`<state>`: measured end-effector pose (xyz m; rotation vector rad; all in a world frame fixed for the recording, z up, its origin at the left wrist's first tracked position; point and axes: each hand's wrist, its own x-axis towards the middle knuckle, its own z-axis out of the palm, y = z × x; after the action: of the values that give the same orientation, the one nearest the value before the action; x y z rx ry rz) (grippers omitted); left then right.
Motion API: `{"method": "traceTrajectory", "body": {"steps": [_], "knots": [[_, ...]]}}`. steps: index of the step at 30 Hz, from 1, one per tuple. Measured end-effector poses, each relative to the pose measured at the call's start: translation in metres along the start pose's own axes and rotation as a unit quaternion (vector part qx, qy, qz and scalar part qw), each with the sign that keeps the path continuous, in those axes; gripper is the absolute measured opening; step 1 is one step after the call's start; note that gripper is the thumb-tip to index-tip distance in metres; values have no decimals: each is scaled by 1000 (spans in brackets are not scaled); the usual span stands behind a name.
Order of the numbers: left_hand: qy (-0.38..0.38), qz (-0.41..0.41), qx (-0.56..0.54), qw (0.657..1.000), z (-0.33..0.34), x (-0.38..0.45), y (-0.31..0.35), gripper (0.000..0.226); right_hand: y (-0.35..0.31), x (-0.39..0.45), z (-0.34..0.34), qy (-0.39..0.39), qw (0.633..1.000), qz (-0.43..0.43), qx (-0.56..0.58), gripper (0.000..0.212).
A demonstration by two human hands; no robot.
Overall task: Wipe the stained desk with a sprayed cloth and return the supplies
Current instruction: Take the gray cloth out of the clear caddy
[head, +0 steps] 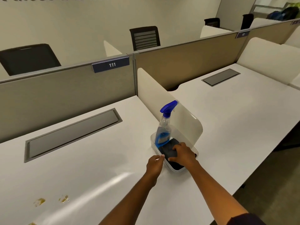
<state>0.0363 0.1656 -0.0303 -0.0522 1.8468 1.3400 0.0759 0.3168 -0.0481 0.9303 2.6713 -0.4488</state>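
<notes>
The folded dark grey cloth lies in the clear plastic tray at centre right of the frame, beside the leaning clear spray bottle with a blue trigger head; it looks soft, light and limp, so pinching a folded edge should lift it easily. The right hand rests on it with its grip curled over the fabric, though not clearly clamped. The left hand, grip loosely together, touches the tray's near rim, while yellowish stains mark the white counter at lower left.
</notes>
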Motion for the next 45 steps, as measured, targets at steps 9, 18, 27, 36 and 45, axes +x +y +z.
{"method": "traceTrajectory", "body": {"steps": [9, 18, 27, 36, 45], "knots": [[57, 10, 34, 998, 12, 14, -4, 25, -12, 10, 21, 13, 998, 33, -58, 68], [55, 18, 48, 997, 12, 10, -8, 17, -17, 7, 21, 51, 997, 44, -43, 55], [13, 19, 0, 1000, -1, -14, -6, 49, -4, -13, -16, 82, 995, 25, 49, 50], [-43, 38, -88, 994, -26, -39, 0, 58, -13, -48, -67, 139, 966, -24, 215, 41], [-104, 19, -277, 955, -69, -62, 8, 76, -56, -104, -93, 44, 872, -101, 477, 32]]}}
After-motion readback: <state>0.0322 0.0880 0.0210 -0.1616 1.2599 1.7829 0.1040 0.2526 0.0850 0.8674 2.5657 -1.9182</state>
